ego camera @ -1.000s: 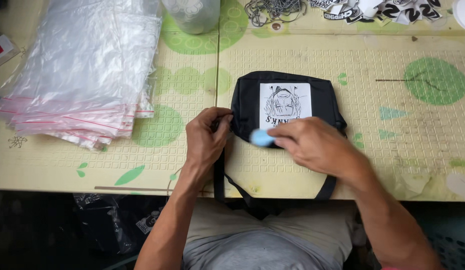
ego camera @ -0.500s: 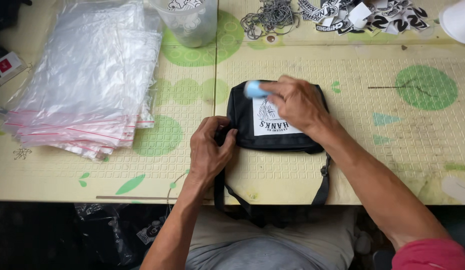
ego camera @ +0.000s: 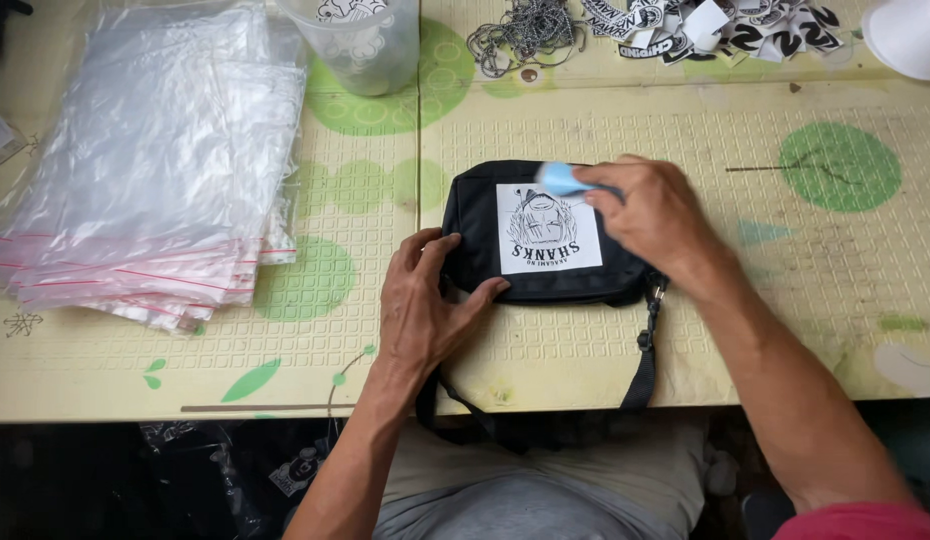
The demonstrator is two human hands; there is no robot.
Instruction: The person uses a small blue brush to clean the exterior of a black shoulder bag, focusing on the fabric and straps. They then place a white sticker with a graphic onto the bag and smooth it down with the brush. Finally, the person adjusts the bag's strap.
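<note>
Lying flat near the front edge of a pale yellow embossed table mat with green spots [ego camera: 685, 330]: a small black rectangular fabric pouch bag [ego camera: 475, 220], with a white square patch printed in black line art [ego camera: 548, 228] on its face and a black webbing strap [ego camera: 640, 375] hanging off the table edge toward the lap. Left hand [ego camera: 420, 300] pressed open on the bag's left end, fingers spread, gripping nothing. Right hand [ego camera: 650, 215] closed around a small light-blue blurred tool [ego camera: 560, 180], held at the patch's top edge. Well to the left, a stack of clear plastic zip bags [ego camera: 145, 170]; behind, a translucent plastic cup [ego camera: 360, 45] and a heap of metal ball chains [ego camera: 520, 30]
</note>
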